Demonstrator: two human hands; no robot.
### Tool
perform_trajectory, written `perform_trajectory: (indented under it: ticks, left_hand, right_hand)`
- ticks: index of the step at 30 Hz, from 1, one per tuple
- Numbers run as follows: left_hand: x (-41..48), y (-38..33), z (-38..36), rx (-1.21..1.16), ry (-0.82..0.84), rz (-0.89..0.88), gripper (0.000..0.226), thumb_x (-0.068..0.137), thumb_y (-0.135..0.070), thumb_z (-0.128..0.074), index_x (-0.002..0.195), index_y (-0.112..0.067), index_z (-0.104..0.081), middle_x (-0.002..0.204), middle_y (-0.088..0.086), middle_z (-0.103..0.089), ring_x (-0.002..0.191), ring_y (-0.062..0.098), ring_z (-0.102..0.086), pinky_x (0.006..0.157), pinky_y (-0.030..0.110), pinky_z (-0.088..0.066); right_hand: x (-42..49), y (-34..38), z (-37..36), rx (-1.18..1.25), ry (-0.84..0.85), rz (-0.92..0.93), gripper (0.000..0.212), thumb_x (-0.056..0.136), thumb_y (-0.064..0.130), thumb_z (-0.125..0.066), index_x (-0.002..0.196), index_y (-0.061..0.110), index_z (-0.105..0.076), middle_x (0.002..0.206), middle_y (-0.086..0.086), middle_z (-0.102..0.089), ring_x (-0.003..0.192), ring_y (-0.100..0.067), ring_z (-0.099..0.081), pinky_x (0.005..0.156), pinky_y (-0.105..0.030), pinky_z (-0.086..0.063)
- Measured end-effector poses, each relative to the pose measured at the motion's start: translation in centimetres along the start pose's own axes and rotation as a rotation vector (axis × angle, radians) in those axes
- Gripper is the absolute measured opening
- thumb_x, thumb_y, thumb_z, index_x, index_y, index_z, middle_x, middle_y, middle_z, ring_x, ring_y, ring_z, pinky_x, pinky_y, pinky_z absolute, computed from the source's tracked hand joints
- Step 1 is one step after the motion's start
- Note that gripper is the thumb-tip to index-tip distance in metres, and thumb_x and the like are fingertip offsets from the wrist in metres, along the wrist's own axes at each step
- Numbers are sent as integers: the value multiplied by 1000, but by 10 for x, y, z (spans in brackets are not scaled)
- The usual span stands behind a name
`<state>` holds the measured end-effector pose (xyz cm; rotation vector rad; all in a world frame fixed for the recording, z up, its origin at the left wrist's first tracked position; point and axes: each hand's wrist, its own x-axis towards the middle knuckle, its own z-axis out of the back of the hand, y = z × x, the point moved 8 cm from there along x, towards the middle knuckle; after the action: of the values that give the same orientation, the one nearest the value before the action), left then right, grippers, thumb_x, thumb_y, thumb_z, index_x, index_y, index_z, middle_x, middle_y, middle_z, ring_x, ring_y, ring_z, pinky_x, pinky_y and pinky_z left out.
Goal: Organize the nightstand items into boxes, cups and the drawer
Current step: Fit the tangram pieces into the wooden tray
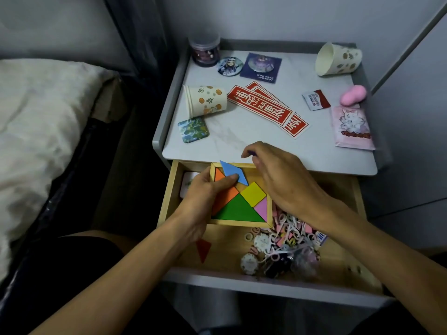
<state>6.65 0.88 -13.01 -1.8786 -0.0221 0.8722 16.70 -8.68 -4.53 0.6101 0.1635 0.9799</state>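
One bed (36,122) with pale bedding fills the left edge. Beside it stands the nightstand, its counter (302,146) scattered with things and its drawer (343,257) pulled open below. At the counter's left edge a flower-printed cup (205,100) lies on its side, with a square green badge (193,129) just in front and a dark-lidded jar (204,49) upright in the back corner.

Over the drawer, the left hand (205,197) grips the left side of a wooden puzzle tray (239,223), thumb pressed on a blue piece (233,171) that sticks out past the tray's far rim. A red triangle (203,249) lies loose on the drawer floor beneath.

Mid-counter lie a round badge (228,66), a blue card (261,67) and overlapping red strips (263,107). The right hand (285,180) hovers over the tray's far right corner, fingers curled with tips bunched; whether they pinch anything cannot be told. A heap of small trinkets (283,245) fills the drawer's middle.

Further right are a red-and-white packet (315,99), a second cup (338,59) on its side, a pink bean-shaped object (353,94) and a pink pouch (352,126).
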Motion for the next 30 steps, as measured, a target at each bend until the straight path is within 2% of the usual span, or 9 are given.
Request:
perform_trajectory:
  ticks: [2,5,10,16,19,24,27,30]
  left_hand:
    - [0,0,0,6,-2,-9,30,90,-15,-69,119,-6,-66,106,15,-74,95,32,-71,93,46,-56]
    - [0,0,2,6,-9,-24,30,90,-14,-70,118,-6,-66,107,17,-73,95,32,-70,92,47,-55]
    - [-2,-3,1,25,-3,-56,29,90,-12,-69,118,-8,-65,105,15,-74,98,34,-71,91,45,-57]
    - [-1,-5,-2,22,25,-87,28,91,-11,-67,119,-9,-65,106,12,-74,95,27,-71,90,41,-56]
    - [-2,-6,-4,8,21,-90,27,92,-11,-66,119,-9,-65,107,12,-74,95,27,-71,91,41,-56]
    - [-2,-6,-2,-10,-3,-56,26,96,-21,-62,120,-12,-67,109,14,-74,96,28,-70,93,44,-54]
    - [-2,-6,3,-8,-36,-44,25,98,-25,-60,120,-15,-67,107,13,-74,94,28,-70,93,44,-55]
    - [-1,-7,4,-12,-49,-41,23,98,-24,-60,117,-16,-68,104,11,-75,93,28,-70,92,44,-56]
  right_hand:
    - [-2,6,-9,-103,57,54,20,104,24,-43,119,19,-55,109,0,-65,98,-20,-59,81,-39,-47]
    - [-2,11,-14,-205,92,115,26,98,35,-56,121,22,-56,108,1,-64,98,-20,-59,83,-36,-47]
    - [-3,15,-16,-242,104,154,40,92,35,-65,129,21,-57,109,0,-64,97,-20,-61,83,-32,-45]
    - [-3,16,-12,-252,35,206,29,91,20,-68,120,16,-65,94,-4,-62,77,-27,-62,64,-40,-52]
    - [-4,16,-11,-257,28,224,29,90,17,-70,119,13,-67,91,-4,-60,72,-26,-61,60,-41,-53]
    - [-5,21,-11,-262,18,256,23,96,22,-60,115,11,-67,89,-6,-56,66,-26,-61,55,-42,-53]
    - [-6,22,-13,-263,45,242,30,99,29,-50,118,11,-65,92,-5,-53,66,-23,-60,54,-40,-52]
    - [-5,18,-9,-175,39,194,40,102,33,-37,123,12,-63,93,0,-49,72,-21,-57,61,-41,-50]
